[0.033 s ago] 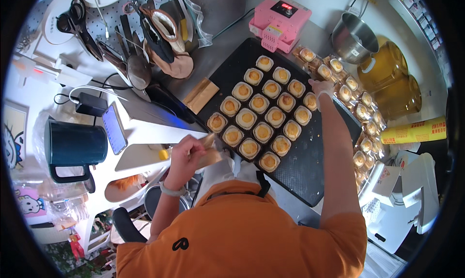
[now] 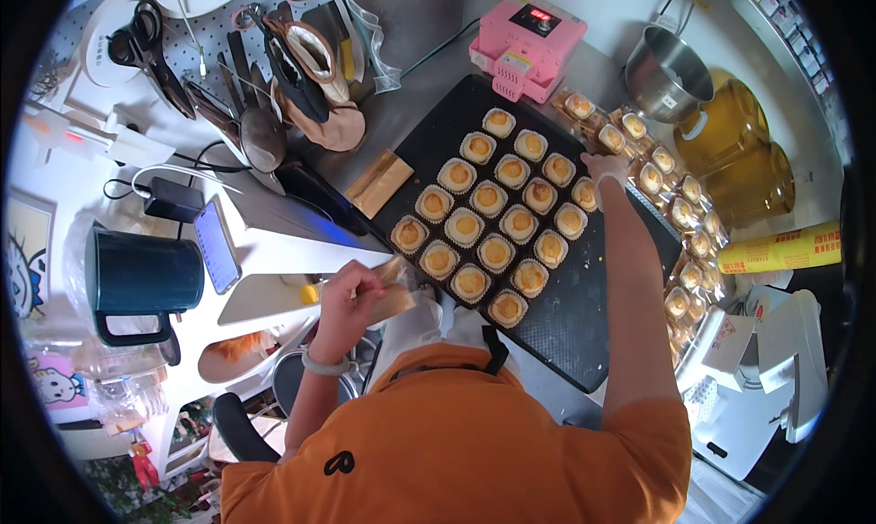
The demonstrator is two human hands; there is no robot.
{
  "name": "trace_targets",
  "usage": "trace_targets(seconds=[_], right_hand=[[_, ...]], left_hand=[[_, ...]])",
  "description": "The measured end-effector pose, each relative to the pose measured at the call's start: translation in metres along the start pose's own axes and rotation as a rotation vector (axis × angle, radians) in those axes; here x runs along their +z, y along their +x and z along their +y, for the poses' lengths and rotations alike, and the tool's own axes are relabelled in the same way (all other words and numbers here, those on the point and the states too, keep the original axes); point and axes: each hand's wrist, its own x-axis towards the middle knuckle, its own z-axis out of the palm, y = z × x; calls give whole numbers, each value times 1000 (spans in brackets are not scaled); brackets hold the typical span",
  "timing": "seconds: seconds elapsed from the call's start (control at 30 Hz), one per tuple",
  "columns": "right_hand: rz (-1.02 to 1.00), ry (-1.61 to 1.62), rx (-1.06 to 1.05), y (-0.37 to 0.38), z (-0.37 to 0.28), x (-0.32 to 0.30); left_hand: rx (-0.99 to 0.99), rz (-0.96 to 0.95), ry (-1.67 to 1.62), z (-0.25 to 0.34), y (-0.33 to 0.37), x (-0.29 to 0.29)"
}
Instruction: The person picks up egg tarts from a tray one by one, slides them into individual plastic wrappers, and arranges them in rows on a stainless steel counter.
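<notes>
In my left hand [image 2: 349, 298], fingers closed, is a brown-and-clear packaging bag [image 2: 394, 296], at the near left corner of a black baking tray [image 2: 575, 337]. Rows of small egg tarts [image 2: 489, 197] in pale paper cups stand on the tray. My right hand [image 2: 606, 168], which seems to wear a thin clear glove, reaches to the tray's far right edge. Its wrist is beside a tart [image 2: 585, 194] there. The fingers are too small and partly hidden to show whether they grip anything. Beyond that edge lie several bagged tarts [image 2: 651, 178].
A stack of brown bags [image 2: 379, 184] lies on the tray's left edge. Behind the tray stands a pink sealing machine [image 2: 529, 45]. A steel mixing bowl [image 2: 669, 72] and a yellow roll [image 2: 780, 248] are at right. A phone [image 2: 216, 246] and a dark green mug [image 2: 143, 273] are at left.
My left hand and the bag have shifted slightly downward. My right hand stays almost in place at the tray's edge. The tarts look unmoved.
</notes>
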Motion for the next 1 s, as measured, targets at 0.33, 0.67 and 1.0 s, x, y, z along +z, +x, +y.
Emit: trace_targets(seconds=[0.33, 0.67, 1.0], right_hand=[[102, 30, 56, 41, 43, 28], [127, 492, -826, -103, 19, -61], [101, 202, -1439, -295, -82, -95]], left_hand=[[45, 66, -79, 8, 1, 0], [-124, -151, -729, 10, 37, 16], [-84, -223, -837, 12, 48, 13]])
